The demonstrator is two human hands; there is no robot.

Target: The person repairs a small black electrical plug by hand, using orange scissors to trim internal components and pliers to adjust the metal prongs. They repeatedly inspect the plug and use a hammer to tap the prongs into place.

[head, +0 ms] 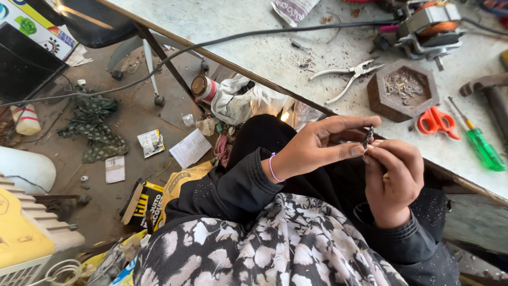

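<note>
Here we are, looking down over our lap at the edge of the workbench [238, 26]; both hands meet just below its rim, and between them stands a small dark screw [368, 136], upright and slightly tilted. Our left hand [323, 145] comes in from the left, thumb and forefinger stretched out and pinching the screw from the side, a pink band round the wrist; our right hand [394, 177] rises from below, fingers curled, its fingertips [373, 149] closed on the lower end of the screw; so both hands grip the one piece, and it sits right at the fingertips, clear of the palms, above our dark trouser leg.

On the bench beyond, just past the screw, we have a brown six-sided tray [403, 90] of small metal bits; pliers [346, 77] lie open to its left; orange-handled scissors [437, 122] and a green-handled screwdriver [479, 144] lie to its right; a small motor [431, 29] with copper winding sits at the far edge.

Down on the floor to the left, a white printed sheet [190, 148] lies flat beside a small square packet [151, 143]; a round can [203, 87] with a red and white label leans near the bench leg; a black and yellow box [143, 201] lies by our elbow; a bright board [37, 24] with coloured shapes fills the top left corner.
</note>
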